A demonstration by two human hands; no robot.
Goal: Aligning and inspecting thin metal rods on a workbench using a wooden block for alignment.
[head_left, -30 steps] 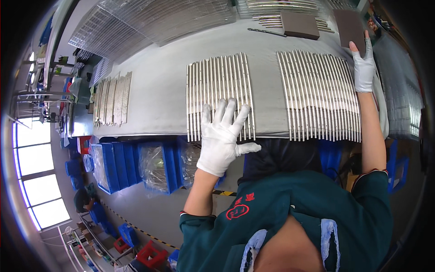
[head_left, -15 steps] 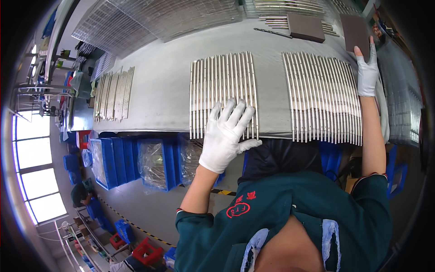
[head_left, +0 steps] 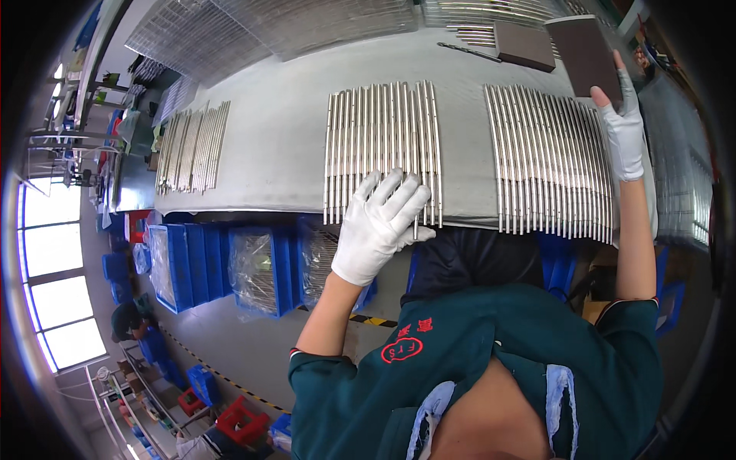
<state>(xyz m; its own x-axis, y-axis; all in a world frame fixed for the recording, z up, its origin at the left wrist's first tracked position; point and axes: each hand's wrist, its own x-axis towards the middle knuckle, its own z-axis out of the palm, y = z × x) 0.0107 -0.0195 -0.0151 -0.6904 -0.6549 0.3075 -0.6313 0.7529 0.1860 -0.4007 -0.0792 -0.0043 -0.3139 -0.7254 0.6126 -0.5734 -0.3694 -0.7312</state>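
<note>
Five white-gloved fingers of the left hand lie slightly spread over the near end of the middle row of slim, round, silvery metal rods. One rod juts toward the person past its neighbours, beside the thumb; whether the fingers pinch it, I cannot tell. The row lies under and beyond these fingers, its rods' long axes running away from the body, much as the fingers point, and the left hand is the nearer one to it. Well to the right, the bare-tipped thumb and a fingertip of the right hand grip the near right corner of a flat, dark brown rectangular block, just beyond the right-hand row of silvery metal rods. Its long axis also runs away from the body. Between the two rows shows the grey-covered bench. Farther out, a row of shorter, thinner metal rods lies at the left, and a dark, twisted metal drill bit lies by a second brown block. Blue plastic crates stand below the bench's edge.
</note>
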